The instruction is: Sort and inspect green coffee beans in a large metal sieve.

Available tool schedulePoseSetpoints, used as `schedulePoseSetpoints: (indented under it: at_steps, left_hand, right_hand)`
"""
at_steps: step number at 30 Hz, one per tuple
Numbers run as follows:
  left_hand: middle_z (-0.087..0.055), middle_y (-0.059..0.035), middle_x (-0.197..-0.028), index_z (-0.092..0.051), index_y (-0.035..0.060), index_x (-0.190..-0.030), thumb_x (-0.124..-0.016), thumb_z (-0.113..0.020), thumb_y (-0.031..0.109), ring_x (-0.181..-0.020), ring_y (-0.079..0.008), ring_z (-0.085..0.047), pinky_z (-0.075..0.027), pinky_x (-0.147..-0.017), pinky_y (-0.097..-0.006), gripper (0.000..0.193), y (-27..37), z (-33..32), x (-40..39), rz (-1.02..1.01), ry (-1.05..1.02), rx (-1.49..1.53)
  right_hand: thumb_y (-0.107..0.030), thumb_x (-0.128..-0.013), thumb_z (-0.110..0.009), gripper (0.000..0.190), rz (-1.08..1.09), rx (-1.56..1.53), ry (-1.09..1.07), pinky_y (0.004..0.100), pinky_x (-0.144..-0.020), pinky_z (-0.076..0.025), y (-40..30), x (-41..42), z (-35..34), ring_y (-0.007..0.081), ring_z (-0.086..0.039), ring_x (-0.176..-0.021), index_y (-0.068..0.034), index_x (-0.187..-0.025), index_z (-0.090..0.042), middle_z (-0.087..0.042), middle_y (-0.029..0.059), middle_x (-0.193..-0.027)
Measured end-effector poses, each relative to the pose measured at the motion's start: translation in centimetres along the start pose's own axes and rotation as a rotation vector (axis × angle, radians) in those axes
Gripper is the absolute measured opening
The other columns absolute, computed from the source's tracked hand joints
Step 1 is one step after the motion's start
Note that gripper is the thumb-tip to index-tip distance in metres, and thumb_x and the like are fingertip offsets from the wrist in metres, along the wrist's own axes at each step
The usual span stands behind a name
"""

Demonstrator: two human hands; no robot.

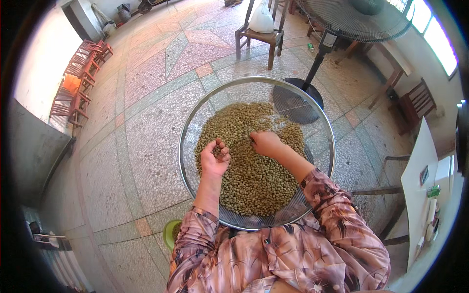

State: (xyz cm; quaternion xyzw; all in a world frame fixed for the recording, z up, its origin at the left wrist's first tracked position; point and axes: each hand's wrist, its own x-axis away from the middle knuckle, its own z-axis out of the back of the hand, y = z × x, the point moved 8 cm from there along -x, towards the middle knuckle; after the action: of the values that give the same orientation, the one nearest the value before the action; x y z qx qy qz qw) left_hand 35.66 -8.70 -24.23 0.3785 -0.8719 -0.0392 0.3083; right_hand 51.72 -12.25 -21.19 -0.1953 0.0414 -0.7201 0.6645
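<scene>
A round mesh sieve with a metal rim (182, 143) lies in front of my body, holding a broad heap of small greenish-brown beans (253, 183). My left hand (215, 157) is palm up over the heap's left side, its fingers curled around a few beans. Over the upper middle of the heap, my right hand (264, 143) points left with its fingertips pinched together at the beans; whether something is between them is hidden. Mesh shows through a thinner patch of beans just beyond my right hand.
A green bowl (169, 234) with small contents is on the tiled floor at lower left. Beyond the sieve stand a wooden chair (261, 36) bearing a white bag (262, 18) and a black pedestal fan (318, 64). A white table (417, 183) is at right; red chairs (78, 95) line the left wall.
</scene>
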Motion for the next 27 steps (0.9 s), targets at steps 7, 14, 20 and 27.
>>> schedulePoseSetpoints:
  at_steps: [7, 14, 20, 27]
  left_hand:
    - [-0.053, -0.0031, -0.071, -0.052, 0.0078, -0.088, -0.088, -0.044, 0.018, -0.056, -0.0159, -0.048, -0.033, -0.043, -0.0262, 0.013, -0.3, 0.2, -0.1, 0.006, 0.017, -0.016]
    - [-0.053, -0.0038, -0.071, -0.052, 0.0076, -0.087, -0.087, -0.045, 0.018, -0.057, -0.0167, -0.048, -0.033, -0.043, -0.0267, 0.012, -0.3, 0.3, 0.0, -0.009, 0.027, -0.040]
    - [-0.053, -0.0042, -0.072, -0.052, 0.0070, -0.087, -0.087, -0.045, 0.017, -0.057, -0.0170, -0.048, -0.033, -0.043, -0.0271, 0.013, -0.5, 0.5, 0.0, 0.000, 0.048, -0.030]
    - [-0.054, -0.0030, -0.070, -0.053, 0.0084, -0.087, -0.087, -0.046, 0.018, -0.057, -0.0167, -0.051, -0.033, -0.043, -0.0274, 0.012, -0.3, 0.1, 0.0, 0.011, -0.009, -0.033]
  right_hand:
    - [-0.017, -0.082, -0.052, 0.025, 0.028, -0.004, 0.150, 0.0418, -0.070, -0.049, -0.2, 0.9, 0.0, 0.0310, -0.059, -0.085, -0.004, -0.103, -0.054, -0.057, 0.0143, -0.094]
    - [-0.019, -0.082, -0.052, 0.020, -0.119, -0.493, 0.191, 0.0447, -0.070, -0.047, 3.9, -0.3, 0.6, 0.0333, -0.057, -0.085, -0.005, -0.096, -0.057, -0.057, 0.0141, -0.092]
    - [-0.016, -0.080, -0.055, 0.016, 0.108, 0.001, 0.446, 0.0426, -0.070, -0.047, -0.8, -0.1, 1.1, 0.0316, -0.056, -0.084, -0.006, -0.093, -0.055, -0.057, 0.0118, -0.087]
    - [-0.015, -0.078, -0.056, 0.019, 0.116, 0.017, 0.488, 0.0430, -0.069, -0.047, -0.7, -0.6, 0.9, 0.0322, -0.057, -0.084, -0.006, -0.095, -0.053, -0.058, 0.0127, -0.086]
